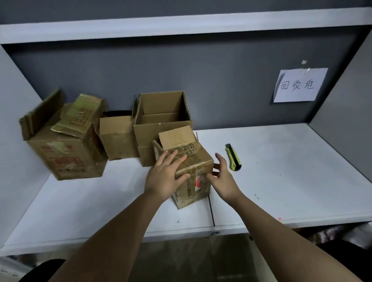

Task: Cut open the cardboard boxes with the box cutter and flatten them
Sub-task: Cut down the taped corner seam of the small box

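1. The small taped box (191, 169) stands at the centre of the frame on the white table (293, 177). One top flap is up at its far side, but clear tape over the near top edge and front face looks uncut, and the box is fully upright (so I judge it barely begun).
2. The left hand (164, 177) lies flat on the box's top, fingers spread and straight, thumb pressing the front edge. The right hand (224, 177) touches the box's right corner with loosely spread fingers; it grips nothing.
3. The box cutter (233, 157), green and black, lies on the table just right of the box, untouched by either hand; whether its blade is out I cannot tell.
4. Three more boxes wait left of centre, against the back wall: a printed box (71, 157) with ragged flaps, a small middle box (117, 139), and a tall open box (161, 120). All stand unflattened.
5. A paper sign (300, 85) hangs at upper right; no flattened cardboard shows anywhere, so nearly everything seems left to do.
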Tool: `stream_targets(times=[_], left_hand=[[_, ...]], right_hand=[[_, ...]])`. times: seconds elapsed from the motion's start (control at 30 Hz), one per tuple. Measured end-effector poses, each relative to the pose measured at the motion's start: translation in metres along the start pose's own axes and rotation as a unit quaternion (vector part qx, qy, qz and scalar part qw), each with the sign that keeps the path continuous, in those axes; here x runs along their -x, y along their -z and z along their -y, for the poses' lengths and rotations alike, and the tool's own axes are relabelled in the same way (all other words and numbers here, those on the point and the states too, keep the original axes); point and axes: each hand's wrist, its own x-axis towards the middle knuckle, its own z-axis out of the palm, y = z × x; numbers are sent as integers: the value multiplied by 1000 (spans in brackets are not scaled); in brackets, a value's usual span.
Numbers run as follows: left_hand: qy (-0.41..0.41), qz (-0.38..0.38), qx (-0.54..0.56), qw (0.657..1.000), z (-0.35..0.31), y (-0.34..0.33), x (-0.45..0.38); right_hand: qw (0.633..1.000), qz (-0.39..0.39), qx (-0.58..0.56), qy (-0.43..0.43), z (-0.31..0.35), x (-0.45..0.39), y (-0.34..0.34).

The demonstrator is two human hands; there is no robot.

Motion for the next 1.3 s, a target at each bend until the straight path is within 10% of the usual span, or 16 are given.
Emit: stream_targets(times=[0.23,0.73,1.3], left_hand=[[-13,34,18,999,1,3,-2],[-43,-52,-32,997,-2,-17,-19],[-61,-78,-47,994,0,-22,-23]], right_hand=[[998,53,12,-14,-12,8,0],[899,-109,397,-148,-51,-77,51],[897,-92,343,-262,-81,-130,57]])
